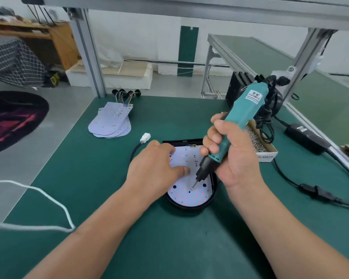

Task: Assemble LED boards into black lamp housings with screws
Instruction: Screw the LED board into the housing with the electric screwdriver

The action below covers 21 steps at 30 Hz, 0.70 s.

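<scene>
Two bare forearms are seen reaching up from the bottom edge over a green tabletop (pixel 101 208). A white cord (pixel 48 198) is looped across the lower left of the frame.

Just below centre, a black housing (pixel 191 206) is laid flat on the tabletop, its rounded end nearest the bottom edge. A white board (pixel 186 195) dotted with red and orange LEDs is seated inside it.

The left hand (pixel 155 170) is laid on the board's left side. Its fingers (pixel 181 170) are held fairly straight and pressed flat on the board, with nothing gripped.

The right hand (pixel 230 156) is placed right of centre, with its fingers (pixel 212 137) wrapped tightly round a teal driver (pixel 244 109). The driver is tilted, top toward the upper right. Its bit (pixel 194 185) is set against the board close to a small dark hole. Whether a screw is under the tip cannot be told.

Above the left hand, a white connector (pixel 145 137) on a black cable (pixel 134 151) is seen beside the housing. To the right of the right hand, a cardboard box (pixel 269 155) filled with screws (pixel 257 140) is placed. Further right, a black adapter (pixel 304 137) with its lead is laid.

In the upper left of the tabletop, a stack of boards (pixel 111 121) with coloured wires is fanned out. At the upper right, dark panels (pixel 238 87) are stood upright against the bench frame (pixel 89 57).
</scene>
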Each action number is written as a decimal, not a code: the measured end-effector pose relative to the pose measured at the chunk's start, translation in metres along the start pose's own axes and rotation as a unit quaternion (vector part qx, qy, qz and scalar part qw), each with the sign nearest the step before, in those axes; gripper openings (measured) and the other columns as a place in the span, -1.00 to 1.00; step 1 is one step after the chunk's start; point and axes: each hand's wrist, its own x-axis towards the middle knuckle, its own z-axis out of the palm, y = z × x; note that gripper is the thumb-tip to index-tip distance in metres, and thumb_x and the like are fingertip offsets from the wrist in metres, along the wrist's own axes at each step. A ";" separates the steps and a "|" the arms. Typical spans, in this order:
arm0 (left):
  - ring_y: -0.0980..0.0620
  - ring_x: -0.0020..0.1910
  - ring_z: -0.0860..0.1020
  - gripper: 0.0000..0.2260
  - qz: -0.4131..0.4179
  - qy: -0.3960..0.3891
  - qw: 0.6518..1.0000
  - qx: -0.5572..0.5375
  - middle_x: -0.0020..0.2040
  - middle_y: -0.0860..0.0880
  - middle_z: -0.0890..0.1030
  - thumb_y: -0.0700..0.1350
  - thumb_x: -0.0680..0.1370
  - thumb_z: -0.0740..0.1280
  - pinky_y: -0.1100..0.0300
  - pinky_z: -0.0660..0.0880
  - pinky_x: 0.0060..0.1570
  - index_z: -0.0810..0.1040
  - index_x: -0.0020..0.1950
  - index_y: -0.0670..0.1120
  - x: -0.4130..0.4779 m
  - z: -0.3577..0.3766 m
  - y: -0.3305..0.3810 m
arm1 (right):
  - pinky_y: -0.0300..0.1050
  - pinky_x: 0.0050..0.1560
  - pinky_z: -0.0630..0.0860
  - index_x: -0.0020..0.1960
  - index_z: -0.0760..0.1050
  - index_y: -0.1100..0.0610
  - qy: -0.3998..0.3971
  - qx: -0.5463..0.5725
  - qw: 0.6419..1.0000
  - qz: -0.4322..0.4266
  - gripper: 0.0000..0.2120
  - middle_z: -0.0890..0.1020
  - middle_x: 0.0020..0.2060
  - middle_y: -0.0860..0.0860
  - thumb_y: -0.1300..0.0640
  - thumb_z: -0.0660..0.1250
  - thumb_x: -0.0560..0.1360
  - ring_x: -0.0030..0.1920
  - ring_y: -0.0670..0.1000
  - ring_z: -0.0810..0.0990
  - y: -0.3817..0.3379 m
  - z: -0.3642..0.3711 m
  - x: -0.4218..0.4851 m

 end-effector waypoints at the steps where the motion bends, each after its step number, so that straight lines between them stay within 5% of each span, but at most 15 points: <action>1: 0.08 -0.07 0.49 -0.50 0.002 -0.002 1.000 -0.007 -0.03 0.15 0.41 0.32 0.41 0.51 0.12 0.36 -0.20 0.55 0.23 0.11 0.000 0.001 -0.001 | -0.11 -0.39 0.45 -0.02 0.50 0.08 -0.003 -0.005 1.000 -0.001 -0.93 0.35 -0.41 -0.01 0.21 0.30 0.53 -0.49 -0.02 0.32 0.000 0.000 0.000; 21: 0.00 -0.06 0.52 -0.52 0.006 -0.016 1.000 -0.003 0.00 0.08 0.43 0.29 0.44 0.51 0.01 0.54 -0.02 0.55 0.19 0.03 0.000 0.000 0.000 | -0.07 -0.37 0.49 0.01 0.54 0.12 -0.069 -0.088 0.993 -0.035 -0.85 0.38 -0.42 0.04 0.17 0.40 0.44 -0.50 0.04 0.34 0.002 0.012 -0.012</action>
